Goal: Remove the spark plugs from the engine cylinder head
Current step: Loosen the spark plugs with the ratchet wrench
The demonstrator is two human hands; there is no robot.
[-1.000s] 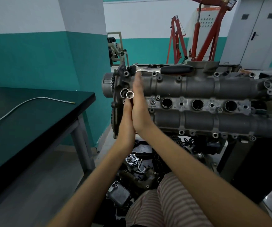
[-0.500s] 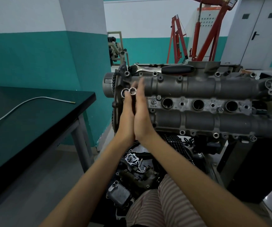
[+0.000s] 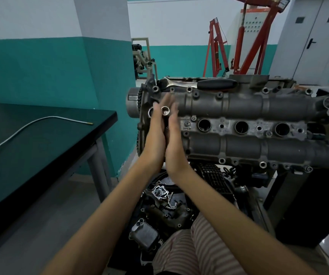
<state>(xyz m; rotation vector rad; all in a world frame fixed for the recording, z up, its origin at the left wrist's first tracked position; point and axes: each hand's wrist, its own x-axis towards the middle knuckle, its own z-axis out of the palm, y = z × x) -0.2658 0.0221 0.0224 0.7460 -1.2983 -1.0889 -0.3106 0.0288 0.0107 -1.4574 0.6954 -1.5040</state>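
head view: socket (image 3: 165, 110) sandwiched between flat left grip (image 3: 156, 133) and right grip (image 3: 174, 135).

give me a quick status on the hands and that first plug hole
Left hand and right hand flat, palms pressing a metal socket tube between them at the first plug hole. Ratchet lying on top of the engine. Nothing in the way.

Both forearms reach forward and up, converging at the wrists. Left hand (image 3: 155, 135) and right hand (image 3: 174, 137) held upright, palms facing each other, heels of the palms close together, fingers straight and pointing up. Fingertips motion-blurred, slightly spread. Right fingertips sit a little apart from left.
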